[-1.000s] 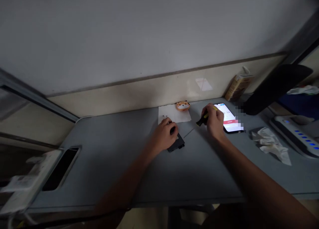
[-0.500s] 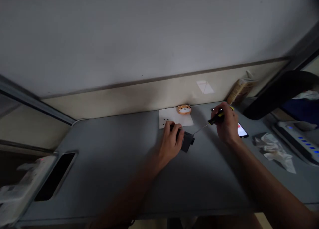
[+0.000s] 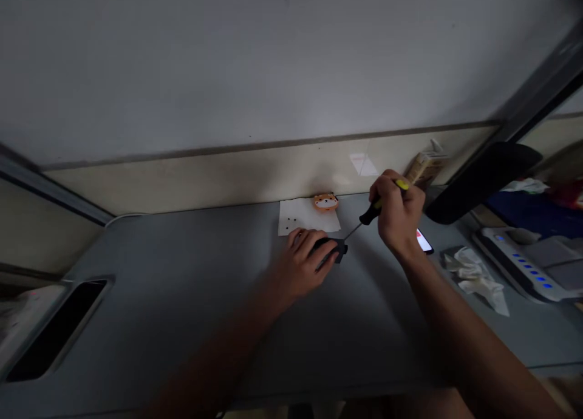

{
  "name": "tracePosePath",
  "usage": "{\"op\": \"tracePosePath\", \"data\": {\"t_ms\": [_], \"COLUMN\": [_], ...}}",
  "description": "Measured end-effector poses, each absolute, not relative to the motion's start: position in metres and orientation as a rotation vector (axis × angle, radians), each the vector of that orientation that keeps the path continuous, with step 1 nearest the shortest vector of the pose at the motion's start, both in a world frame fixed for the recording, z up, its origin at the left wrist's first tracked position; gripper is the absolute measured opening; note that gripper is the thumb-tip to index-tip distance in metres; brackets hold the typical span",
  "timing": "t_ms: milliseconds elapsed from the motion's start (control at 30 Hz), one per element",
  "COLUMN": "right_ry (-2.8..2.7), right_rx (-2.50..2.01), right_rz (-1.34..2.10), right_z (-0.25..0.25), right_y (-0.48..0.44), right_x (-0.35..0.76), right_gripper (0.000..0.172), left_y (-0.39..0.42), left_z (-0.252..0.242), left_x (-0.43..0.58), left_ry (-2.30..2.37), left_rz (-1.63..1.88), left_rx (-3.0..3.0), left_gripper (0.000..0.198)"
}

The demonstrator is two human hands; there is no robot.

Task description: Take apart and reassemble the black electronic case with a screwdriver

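Note:
A small dark box-shaped device (image 3: 339,249) rests on the grey desk, and my left hand (image 3: 306,262) is closed over it from the left. My right hand (image 3: 397,215) grips the black and yellow handle of a screwdriver (image 3: 372,212). Its thin shaft slants down to the left, with the tip at the device's upper right edge; whether it sits in a screw I cannot tell. Just behind the left hand lies a white paper (image 3: 303,215) with several tiny dark bits, perhaps screws. An orange animal-faced item (image 3: 325,201) stands on the paper's far corner.
A lit phone (image 3: 424,241) lies beyond my right wrist, beside crumpled tissue (image 3: 478,279). Farther right are a power strip (image 3: 523,264) with blue lights and a black cylinder (image 3: 485,182). A carton (image 3: 424,169) stands near the back wall. A dark-screened tablet-like object (image 3: 59,328) is at far left.
The view has shifted a little to the right. My right hand has raised the screwdriver's handle, so it stands steeper against the device. The device appears turned, showing less of its top face.

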State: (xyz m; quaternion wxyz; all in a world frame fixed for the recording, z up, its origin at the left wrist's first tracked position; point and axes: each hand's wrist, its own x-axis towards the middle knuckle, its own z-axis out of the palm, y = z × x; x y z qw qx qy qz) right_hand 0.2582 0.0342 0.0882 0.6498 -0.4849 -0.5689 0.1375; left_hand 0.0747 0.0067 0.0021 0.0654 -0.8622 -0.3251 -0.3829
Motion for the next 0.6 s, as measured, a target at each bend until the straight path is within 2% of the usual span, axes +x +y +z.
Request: {"op": "tracePosePath", "data": {"t_ms": [233, 600], "right_ry": [-1.202, -1.126], "right_rx": [-1.052, -1.059], "right_rz": [0.272, 0.32], "right_z": [0.076, 0.066], "right_y": [0.021, 0.028], "right_x": [0.261, 0.266], "right_gripper": [0.033, 0.034], "left_y": [0.0, -0.004], "left_z": [0.006, 0.002], "left_x": [0.083, 0.088], "left_ry": [-0.985, -1.032], "left_rz": [-1.169, -1.2], "left_rx": [-2.459, -2.42], "left_gripper": [0.007, 0.008]}}
